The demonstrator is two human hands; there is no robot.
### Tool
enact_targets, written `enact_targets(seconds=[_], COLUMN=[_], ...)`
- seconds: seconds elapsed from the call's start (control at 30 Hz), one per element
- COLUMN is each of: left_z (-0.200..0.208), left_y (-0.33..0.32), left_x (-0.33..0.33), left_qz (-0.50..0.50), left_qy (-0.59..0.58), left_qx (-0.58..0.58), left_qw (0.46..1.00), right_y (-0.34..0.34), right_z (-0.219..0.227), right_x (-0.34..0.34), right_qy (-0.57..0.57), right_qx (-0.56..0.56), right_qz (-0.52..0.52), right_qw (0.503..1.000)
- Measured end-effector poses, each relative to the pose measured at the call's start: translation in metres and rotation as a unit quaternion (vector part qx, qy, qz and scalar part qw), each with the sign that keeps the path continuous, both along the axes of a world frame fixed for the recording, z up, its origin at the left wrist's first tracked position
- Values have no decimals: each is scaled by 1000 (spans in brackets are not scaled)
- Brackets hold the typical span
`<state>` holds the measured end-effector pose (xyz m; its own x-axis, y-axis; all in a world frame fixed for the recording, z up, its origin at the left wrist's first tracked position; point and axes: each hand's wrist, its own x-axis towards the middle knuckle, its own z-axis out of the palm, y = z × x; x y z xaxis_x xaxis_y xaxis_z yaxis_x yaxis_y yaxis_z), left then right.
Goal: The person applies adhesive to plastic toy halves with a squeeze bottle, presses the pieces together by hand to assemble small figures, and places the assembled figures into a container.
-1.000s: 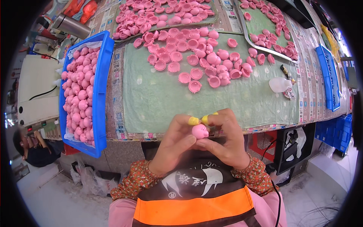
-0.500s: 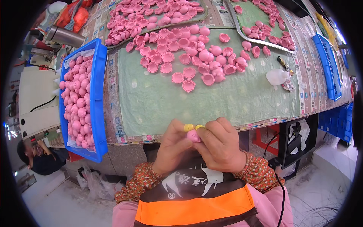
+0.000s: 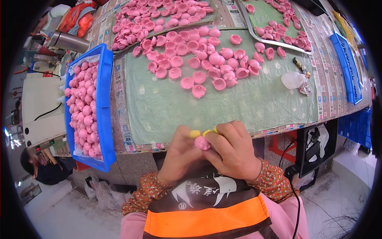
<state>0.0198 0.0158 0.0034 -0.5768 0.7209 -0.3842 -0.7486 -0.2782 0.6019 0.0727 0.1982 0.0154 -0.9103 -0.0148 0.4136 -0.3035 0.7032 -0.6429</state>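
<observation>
Between my two hands, just off the table's near edge, is a small round pink plastic piece [image 3: 201,143] with little bumps on it. My left hand [image 3: 181,153] pinches it from the left, thumb and yellow-wrapped forefinger against it. From the other side my right hand [image 3: 232,151] grips the same piece; yellow bands wrap its fingertips too. Beyond my hands a loose group of pink half shells [image 3: 199,91] and rounded pieces lies on the green cloth [image 3: 171,115]. Some shells show their hollow side, others their domed side.
A blue crate [image 3: 104,115] full of round pink pieces stands at the left. Further back are a heap of pink shells [image 3: 135,28] and a metal-rimmed tray [image 3: 274,44]. A white squeeze bottle [image 3: 292,80] sits at right; a steel flask [image 3: 68,41] lies far left.
The pink piece has shifted slightly left, still held between both hands. My right fingers have spread a little, showing another yellow band. The whole view has moved slightly.
</observation>
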Motion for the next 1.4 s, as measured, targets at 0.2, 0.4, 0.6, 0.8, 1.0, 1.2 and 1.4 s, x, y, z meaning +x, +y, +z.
enact_targets(seconds=[0.2,0.4,0.6,0.8,1.0,1.2,1.4], left_z=[-5,-4,-1,-1,0,16,54], left_y=[4,9,6,10,8,0,-41], left_x=[3,4,5,4,3,-10,-36], left_qz=[18,25,23,27,30,25,56], left_qy=[11,-36,-45,-54,-56,2,217], left_qx=[4,27,28,25,18,-47,-136], left_qw=[1000,999,998,998,998,999,965], right_y=[-3,-5,-9,-9,-7,-9,7], right_z=[0,-4,-6,-5,-1,6,12], right_x=[1,4,5,4,2,-1,8], right_qy=[39,38,49,49,31,-17,-52], right_qx=[8,31,4,24,21,-43,-82], right_qz=[2,4,7,-11,2,6,-20], right_qw=[999,999,999,998,999,999,995])
